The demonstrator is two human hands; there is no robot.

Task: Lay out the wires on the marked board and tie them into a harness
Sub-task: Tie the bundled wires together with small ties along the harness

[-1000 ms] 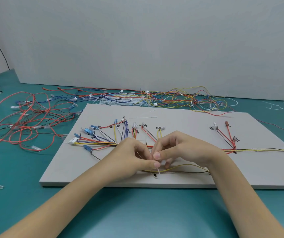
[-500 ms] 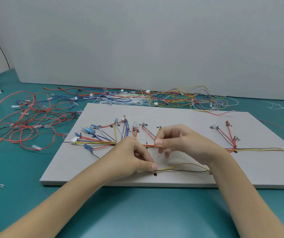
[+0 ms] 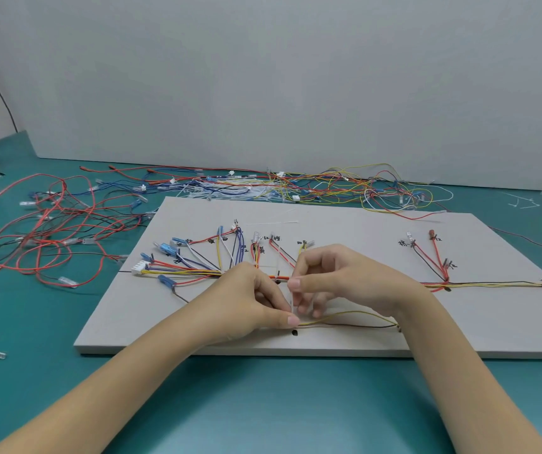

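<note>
A thin white cable tie [image 3: 292,303] is pinched upright between the two hands over the near middle of the marked board [image 3: 345,224]. Its lower end is held by the curled left hand [image 3: 250,304] together with a yellow and dark wire pair [image 3: 348,319], which runs rightward along the board's near edge. Its upper end appears to be pinched by the right hand [image 3: 338,280], though the strip is blurred there. The laid-out harness [image 3: 197,267] is spread across the board behind. Loose wires [image 3: 50,231] are scattered on the teal tabletop [image 3: 263,404].
</note>
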